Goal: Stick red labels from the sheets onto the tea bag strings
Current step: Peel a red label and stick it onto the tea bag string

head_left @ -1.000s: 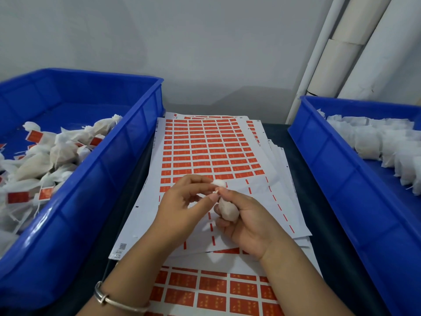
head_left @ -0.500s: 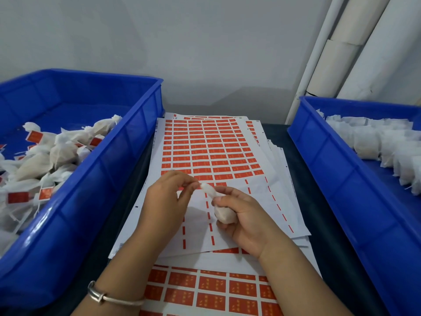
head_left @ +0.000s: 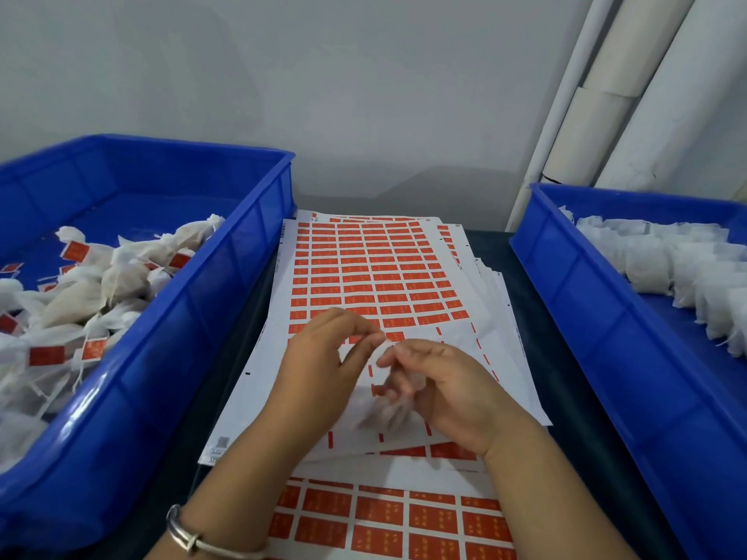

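Over the label sheet (head_left: 376, 276), my hands meet fingertip to fingertip. My right hand (head_left: 452, 394) holds a white tea bag (head_left: 388, 414), which hangs blurred under its curled fingers. My left hand (head_left: 319, 373) pinches thumb and forefinger together beside the right fingertips, apparently on the tea bag's string, which is too thin to make out. The top sheet keeps rows of red labels in its far half, while its near half is mostly peeled white backing. A second sheet of red labels (head_left: 384, 519) lies closest to me.
A blue bin (head_left: 226, 317) on the left holds tea bags with red labels (head_left: 101, 284). A blue bin (head_left: 586, 317) on the right holds plain white tea bags (head_left: 655, 264). White pipes (head_left: 606, 95) stand at the back right. More sheets are stacked under the top one.
The tea bag has dropped from my right palm to hang below the fingers, blurred by motion. My left fingertips have moved right and up to meet the right fingertips.
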`<state>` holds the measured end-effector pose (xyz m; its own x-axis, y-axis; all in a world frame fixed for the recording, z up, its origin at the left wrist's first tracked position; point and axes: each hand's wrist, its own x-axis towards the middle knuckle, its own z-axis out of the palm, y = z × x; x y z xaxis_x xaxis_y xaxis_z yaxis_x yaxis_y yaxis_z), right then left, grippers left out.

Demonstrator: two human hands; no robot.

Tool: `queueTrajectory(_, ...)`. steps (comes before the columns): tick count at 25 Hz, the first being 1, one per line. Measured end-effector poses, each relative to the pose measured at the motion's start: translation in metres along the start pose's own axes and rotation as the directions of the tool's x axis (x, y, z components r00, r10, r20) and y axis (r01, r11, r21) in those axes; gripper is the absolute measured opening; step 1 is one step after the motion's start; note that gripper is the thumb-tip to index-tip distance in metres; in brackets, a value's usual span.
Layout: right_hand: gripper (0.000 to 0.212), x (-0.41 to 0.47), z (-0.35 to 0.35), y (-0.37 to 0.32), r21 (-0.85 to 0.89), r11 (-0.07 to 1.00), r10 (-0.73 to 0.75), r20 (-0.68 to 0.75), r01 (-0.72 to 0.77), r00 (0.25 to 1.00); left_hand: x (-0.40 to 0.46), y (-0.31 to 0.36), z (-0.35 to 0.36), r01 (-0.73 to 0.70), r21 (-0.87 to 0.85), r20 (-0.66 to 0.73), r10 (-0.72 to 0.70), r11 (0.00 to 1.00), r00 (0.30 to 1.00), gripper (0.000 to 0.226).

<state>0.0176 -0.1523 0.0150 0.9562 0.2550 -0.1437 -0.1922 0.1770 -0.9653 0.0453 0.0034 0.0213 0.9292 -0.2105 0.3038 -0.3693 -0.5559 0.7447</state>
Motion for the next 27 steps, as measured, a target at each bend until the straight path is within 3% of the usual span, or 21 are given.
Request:
queueTrajectory(3,0.038,0.004,-0.011,-0.012,0.024,1.0,0.0,-0.244,0.006,0.97,0.021,0.005,0.012,0.159,0.023,-0.03,-0.158,0.987,0.987,0.011)
queueTrajectory(6,0.034,0.009,-0.019,-0.026,0.035,0.999,0.024,-0.4,-0.011,0.916,0.035,-0.002,0.042,0.247,0.143,0.058,-0.257,0.958,0.965,0.043)
queueTrajectory(8,0.028,0.014,-0.02,-0.029,-0.034,0.996,0.053,-0.45,-0.077,0.891,0.036,-0.015,0.064,0.222,0.299,0.128,-0.27,0.928,0.954,0.061)
queueTrajectory(10,0.021,0.02,-0.019,-0.03,-0.079,0.98,0.115,-0.513,-0.181,0.85,0.033,-0.029,0.079,0.204,0.443,0.108,-0.278,0.873,0.955,0.077)
queueTrajectory(12,0.023,0.023,-0.022,-0.032,-0.058,0.966,0.179,-0.549,-0.251,0.816,0.033,-0.036,0.084,0.227,0.474,0.025,-0.271,0.851,0.962,0.083)
queueTrajectory(18,0.023,0.028,-0.024,-0.033,-0.052,0.944,0.246,-0.549,-0.326,0.799,0.034,-0.038,0.085,0.212,0.537,0.006,-0.255,0.817,0.967,0.075)
queueTrajectory(22,0.028,0.052,-0.032,-0.026,-0.24,0.843,0.22,-0.663,-0.482,0.716,0.032,-0.035,0.088,0.22,0.533,-0.043,-0.234,0.817,0.971,0.068)
queueTrajectory(25,0.011,0.054,-0.04,-0.01,-0.373,0.852,0.037,-0.656,-0.366,0.754,0.031,-0.034,0.088,0.227,0.533,-0.105,-0.203,0.815,0.974,0.058)
queueTrajectory(27,0.011,0.05,-0.046,0.001,-0.443,0.849,-0.04,-0.595,-0.287,0.802,0.032,-0.033,0.087,0.23,0.53,-0.108,-0.204,0.816,0.973,0.055)
